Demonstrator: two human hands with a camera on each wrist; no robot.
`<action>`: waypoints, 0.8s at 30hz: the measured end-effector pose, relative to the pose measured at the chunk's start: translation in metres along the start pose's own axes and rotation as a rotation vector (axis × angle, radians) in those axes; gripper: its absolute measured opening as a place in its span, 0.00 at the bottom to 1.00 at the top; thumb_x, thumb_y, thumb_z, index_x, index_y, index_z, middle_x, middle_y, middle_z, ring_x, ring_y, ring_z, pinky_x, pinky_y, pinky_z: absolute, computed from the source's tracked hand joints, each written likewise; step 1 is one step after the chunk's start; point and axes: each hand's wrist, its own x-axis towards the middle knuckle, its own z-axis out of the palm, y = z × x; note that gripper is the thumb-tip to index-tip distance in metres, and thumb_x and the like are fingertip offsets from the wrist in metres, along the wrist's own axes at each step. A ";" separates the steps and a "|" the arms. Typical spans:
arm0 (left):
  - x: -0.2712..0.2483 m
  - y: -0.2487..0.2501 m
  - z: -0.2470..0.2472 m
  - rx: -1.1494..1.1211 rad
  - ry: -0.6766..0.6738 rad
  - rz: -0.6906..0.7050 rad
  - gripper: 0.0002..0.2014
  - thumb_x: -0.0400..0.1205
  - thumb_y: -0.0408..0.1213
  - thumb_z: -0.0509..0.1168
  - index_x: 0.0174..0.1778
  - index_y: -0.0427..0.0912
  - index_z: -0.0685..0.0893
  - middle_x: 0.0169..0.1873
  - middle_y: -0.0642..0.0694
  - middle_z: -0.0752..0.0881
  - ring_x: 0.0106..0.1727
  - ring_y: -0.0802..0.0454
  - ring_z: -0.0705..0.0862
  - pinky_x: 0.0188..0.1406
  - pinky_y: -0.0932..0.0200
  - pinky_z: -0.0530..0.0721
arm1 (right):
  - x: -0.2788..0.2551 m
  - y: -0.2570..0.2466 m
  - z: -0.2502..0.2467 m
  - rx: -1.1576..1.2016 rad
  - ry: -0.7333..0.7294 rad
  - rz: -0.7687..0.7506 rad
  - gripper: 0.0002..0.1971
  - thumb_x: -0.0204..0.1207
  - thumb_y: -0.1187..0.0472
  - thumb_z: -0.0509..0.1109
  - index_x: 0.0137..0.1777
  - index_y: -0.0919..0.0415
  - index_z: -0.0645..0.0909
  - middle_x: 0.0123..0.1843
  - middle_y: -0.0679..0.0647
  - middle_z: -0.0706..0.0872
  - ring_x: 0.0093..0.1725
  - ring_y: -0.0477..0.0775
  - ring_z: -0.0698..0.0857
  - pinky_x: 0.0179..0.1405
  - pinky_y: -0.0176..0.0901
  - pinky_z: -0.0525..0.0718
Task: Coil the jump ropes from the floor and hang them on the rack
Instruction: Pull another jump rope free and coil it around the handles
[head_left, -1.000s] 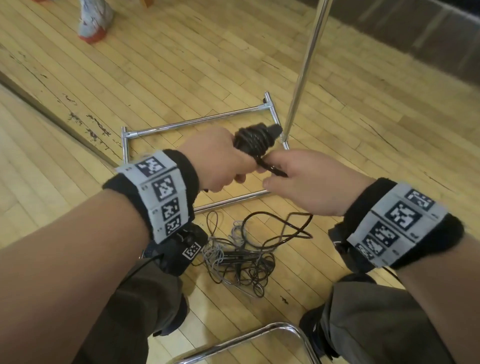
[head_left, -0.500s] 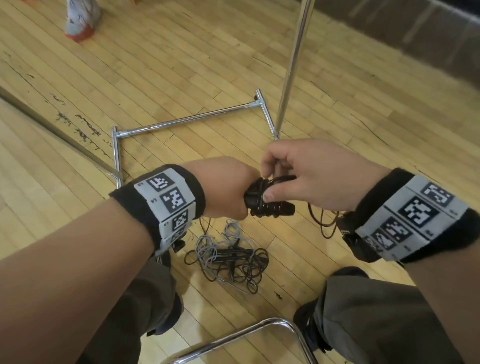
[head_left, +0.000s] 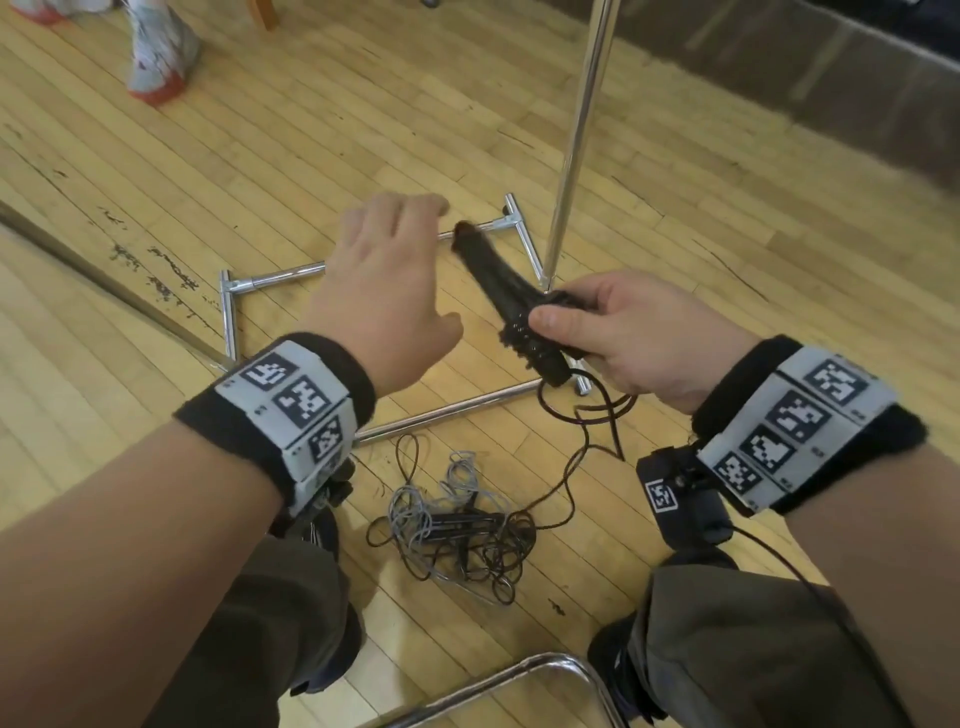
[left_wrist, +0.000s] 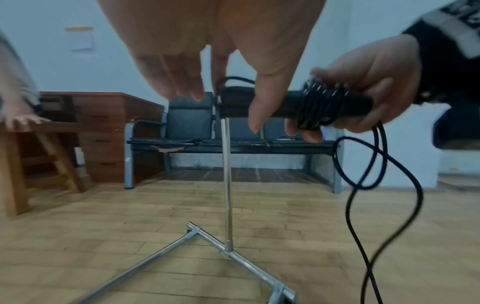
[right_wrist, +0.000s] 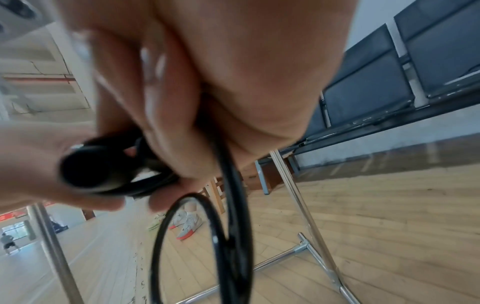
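Observation:
My right hand (head_left: 563, 325) grips a black jump rope's handles (head_left: 493, 275), with rope wound round them near my thumb. The handles point away to the left. In the left wrist view the wound coil (left_wrist: 320, 105) sits just in front of the right hand's fingers (left_wrist: 363, 92). The loose rope (head_left: 571, 467) trails down to a tangled pile of black and grey ropes (head_left: 457, 530) on the floor. My left hand (head_left: 410, 223) hovers open beside the handles' far end; I cannot tell whether it touches them. The chrome rack (head_left: 576, 135) stands right behind.
The rack's base bars (head_left: 270, 283) lie on the wooden floor around the work spot. A chrome chair frame (head_left: 519, 670) curves between my knees. Another person's shoe (head_left: 156, 62) is at the far left. A row of dark seats (left_wrist: 233, 127) and a wooden desk (left_wrist: 103, 133) line the wall.
My left hand has let go of the bundle, opened and moved up and away. My right hand now holds the wound handles alone, turned so they point away.

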 end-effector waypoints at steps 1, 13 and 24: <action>0.000 -0.003 -0.001 -0.121 -0.080 -0.107 0.40 0.77 0.47 0.78 0.84 0.47 0.68 0.76 0.48 0.78 0.73 0.48 0.79 0.70 0.54 0.78 | 0.001 0.002 0.002 0.072 0.058 0.017 0.16 0.83 0.47 0.72 0.58 0.59 0.89 0.42 0.61 0.90 0.22 0.50 0.76 0.19 0.37 0.71; -0.011 0.002 0.009 -0.932 -0.478 -0.220 0.20 0.78 0.39 0.82 0.59 0.34 0.85 0.53 0.28 0.91 0.57 0.29 0.92 0.56 0.33 0.93 | 0.007 -0.010 0.042 -0.198 0.104 -0.025 0.28 0.83 0.35 0.64 0.46 0.59 0.91 0.21 0.46 0.72 0.24 0.49 0.72 0.30 0.51 0.71; -0.009 0.000 0.009 -0.854 -0.637 -0.308 0.18 0.76 0.21 0.76 0.58 0.37 0.81 0.45 0.33 0.90 0.40 0.41 0.94 0.37 0.48 0.93 | -0.008 -0.018 0.036 -0.627 -0.117 -0.077 0.31 0.89 0.40 0.54 0.34 0.61 0.84 0.21 0.46 0.76 0.24 0.45 0.76 0.25 0.34 0.71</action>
